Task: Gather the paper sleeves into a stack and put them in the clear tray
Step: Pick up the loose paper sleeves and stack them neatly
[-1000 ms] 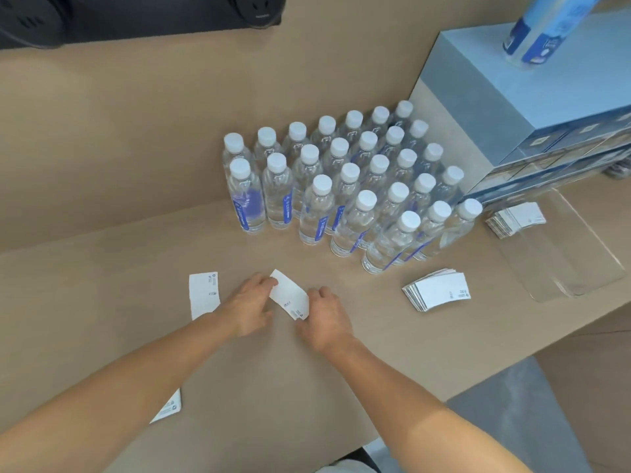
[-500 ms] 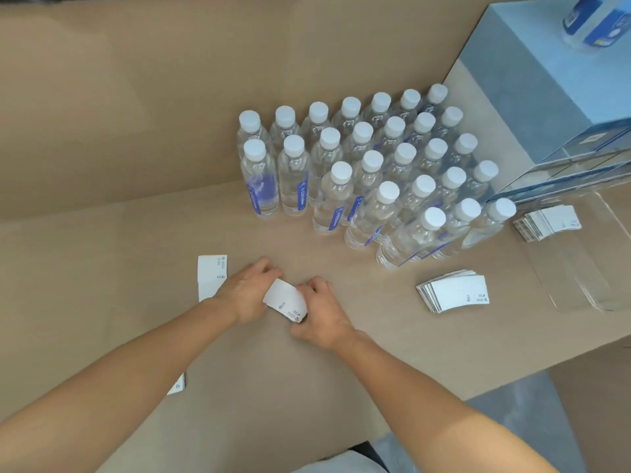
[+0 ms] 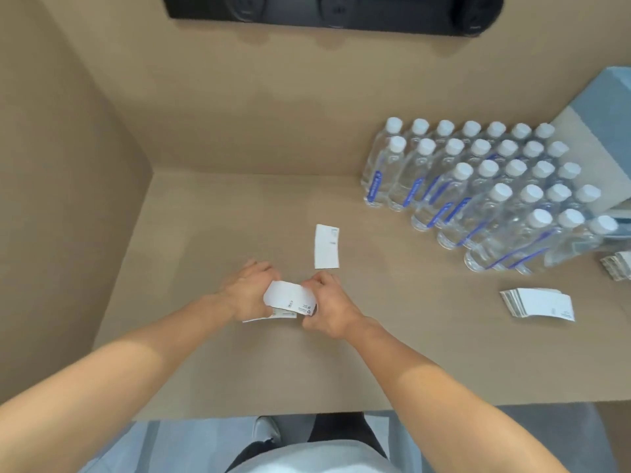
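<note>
My left hand [image 3: 251, 291] and my right hand [image 3: 326, 305] both grip a white paper sleeve [image 3: 288, 298] just above the tan table. Another flat sleeve [image 3: 269, 317] lies under it, partly hidden by my left hand. A single sleeve [image 3: 327, 246] lies flat just beyond my hands. A stack of sleeves [image 3: 537, 302] rests to the right on the table. A second stack [image 3: 618, 266] shows at the right edge. The clear tray is out of view.
Several clear water bottles [image 3: 478, 186] with white caps stand in rows at the right rear. A blue-grey box [image 3: 611, 131] stands behind them. Tan walls close the left and back; a black panel [image 3: 327, 10] hangs on the back wall. The table's front edge [image 3: 273, 413] runs below my forearms.
The camera swung left, so the bottles and stacks shifted right and the tray left view. My hands carried the held sleeve over a second sleeve lying on the table.
</note>
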The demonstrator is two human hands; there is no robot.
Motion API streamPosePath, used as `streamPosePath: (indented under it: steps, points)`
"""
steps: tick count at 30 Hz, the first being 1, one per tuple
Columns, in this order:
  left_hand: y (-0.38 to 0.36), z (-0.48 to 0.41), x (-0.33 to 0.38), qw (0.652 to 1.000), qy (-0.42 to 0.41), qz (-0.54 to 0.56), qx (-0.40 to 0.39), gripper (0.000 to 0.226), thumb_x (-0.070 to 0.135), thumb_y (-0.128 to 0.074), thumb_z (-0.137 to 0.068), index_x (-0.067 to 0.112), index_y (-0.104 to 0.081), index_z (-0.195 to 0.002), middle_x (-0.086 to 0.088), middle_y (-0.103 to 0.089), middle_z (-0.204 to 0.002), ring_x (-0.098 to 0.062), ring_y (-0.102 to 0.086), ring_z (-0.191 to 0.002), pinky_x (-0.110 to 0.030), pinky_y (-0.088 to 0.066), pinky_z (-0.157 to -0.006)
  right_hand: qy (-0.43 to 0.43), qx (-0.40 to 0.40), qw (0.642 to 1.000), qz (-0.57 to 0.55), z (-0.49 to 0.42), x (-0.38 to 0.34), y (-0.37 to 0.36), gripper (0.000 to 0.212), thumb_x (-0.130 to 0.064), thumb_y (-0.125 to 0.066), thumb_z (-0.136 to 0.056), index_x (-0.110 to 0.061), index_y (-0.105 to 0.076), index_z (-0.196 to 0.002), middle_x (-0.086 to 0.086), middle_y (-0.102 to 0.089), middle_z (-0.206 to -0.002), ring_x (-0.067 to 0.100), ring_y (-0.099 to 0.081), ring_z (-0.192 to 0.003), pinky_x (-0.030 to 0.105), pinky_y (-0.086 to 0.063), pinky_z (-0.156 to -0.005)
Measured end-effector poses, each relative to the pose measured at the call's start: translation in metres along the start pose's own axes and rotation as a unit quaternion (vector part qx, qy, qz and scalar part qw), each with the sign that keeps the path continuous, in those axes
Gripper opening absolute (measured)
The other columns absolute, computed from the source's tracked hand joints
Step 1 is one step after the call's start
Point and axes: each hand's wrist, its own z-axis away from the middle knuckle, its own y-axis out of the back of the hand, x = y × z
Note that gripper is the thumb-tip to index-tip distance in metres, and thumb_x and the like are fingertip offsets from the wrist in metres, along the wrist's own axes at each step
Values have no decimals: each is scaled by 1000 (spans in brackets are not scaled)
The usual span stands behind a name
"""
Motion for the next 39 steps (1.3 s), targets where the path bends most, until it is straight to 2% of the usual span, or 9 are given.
streamPosePath:
  steps: [7,11,17,22,24,28,33,36,39]
  points:
    - [-11,35,-37,998,47,34,34,53,35,-69,-76,25,-49,-124,7,-48,-120,-18,-38,-117,-32,-44,-94,39,-25,997,60,-14,-29,-20,57,-13,-69,-72,-14,-54,-127,1,-39,-124,18,-35,-124,33,-44,-103]
    - [-19,31,-34,994,81,59,41,47,32,-65,-78,27,-49,-122,8,-46,-121,-18,-39,-116,-31,-44,-87,52,-34,992,107,-27,-21,-17,51,-14,-68,-76,-11,-54,-125,3,-40,-127,19,-36,-125,32,-46,-98]
    - [-46,21,-34,989,113,94,2,39,21,-62,-85,23,-52,-122,1,-44,-125,-28,-42,-122,-36,-44,-98,40,-73,989,122,-39,-1,-25,39,-15,-66,-83,-9,-57,-120,6,-42,-127,23,-41,-122,34,-44,-100]
    - [-52,17,-37,983,110,144,13,30,12,-63,-80,20,-59,-109,0,-45,-119,-22,-50,-113,-31,-44,-95,33,-83,991,104,-46,7,-31,33,-12,-64,-80,-11,-58,-113,3,-41,-121,20,-44,-115,24,-43,-95]
    - [-53,15,-38,983,111,148,14,30,10,-60,-79,18,-60,-108,0,-45,-118,-20,-51,-111,-29,-44,-93,30,-86,990,111,-46,5,-32,34,-11,-63,-80,-9,-55,-114,4,-40,-124,19,-42,-112,27,-44,-97]
    - [-54,14,-33,981,119,154,22,24,9,-60,-78,15,-59,-101,1,-44,-110,-21,-54,-104,-29,-46,-87,-6,-81,987,135,-43,1,-36,31,-9,-63,-80,-8,-54,-110,5,-42,-122,18,-44,-92,30,-49,-87]
    - [-56,20,-26,973,144,178,30,25,11,-56,-77,17,-60,-101,0,-46,-115,-22,-52,-111,-33,-48,-91,-52,-45,988,136,-36,-13,-44,35,-3,-57,-85,-6,-48,-119,9,-42,-125,30,-53,-106,34,-48,-85]
    - [-58,26,-19,956,165,230,83,36,3,-50,-77,15,-57,-110,-3,-48,-124,-26,-50,-120,-29,-45,-94,-41,-8,990,135,-31,-20,-47,35,-1,-53,-89,-1,-47,-123,19,-46,-127,35,-53,-111,36,-45,-86]
    - [-53,34,-13,919,234,292,124,32,0,-54,-79,5,-53,-110,-12,-56,-112,-32,-55,-111,-27,-40,-78,-83,35,994,67,-24,-23,-50,37,2,-54,-85,-1,-46,-121,17,-48,-124,32,-52,-107,28,-38,-79]
